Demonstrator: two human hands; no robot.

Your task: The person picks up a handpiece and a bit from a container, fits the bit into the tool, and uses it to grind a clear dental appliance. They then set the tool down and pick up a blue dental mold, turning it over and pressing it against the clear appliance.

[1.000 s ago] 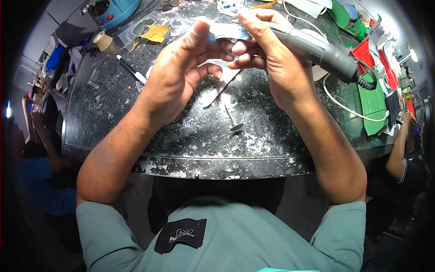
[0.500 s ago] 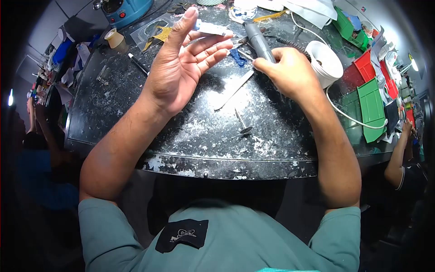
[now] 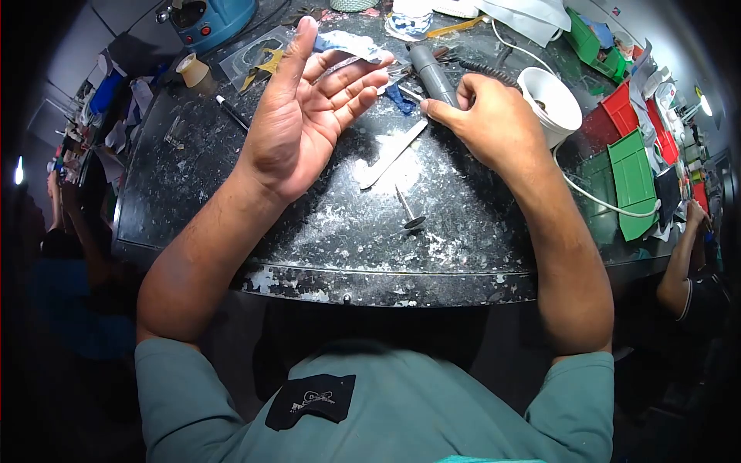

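My left hand point(image 3: 309, 116) is raised palm up over the table, its thumb and fingers closed on a thin, curved piece, mottled blue and white point(image 3: 347, 45). The lower three fingers are loosely extended. My right hand point(image 3: 494, 123) has its thumb and fingers around the lower end of a grey cylindrical rotary handpiece point(image 3: 434, 73). That end is partly hidden by the hand. Below and between the hands lie a flat, pale metal blade point(image 3: 394, 157) and a thin shank with a small dark disc point(image 3: 414, 222). A crumpled blue scrap point(image 3: 400, 100) lies left of the handpiece.
A white cup point(image 3: 549, 100) stands right of my right hand, with a white cable point(image 3: 594, 199) running past it. Green trays point(image 3: 633, 177) and a red one point(image 3: 617, 112) are farther right. A blue machine point(image 3: 220, 23), a cream-coloured cup point(image 3: 193, 71) and a black pen point(image 3: 233, 114) are left.
My left hand has shifted slightly left, and the blue-and-white piece has tilted to show more of its face. My right hand and the handpiece have moved slightly left.
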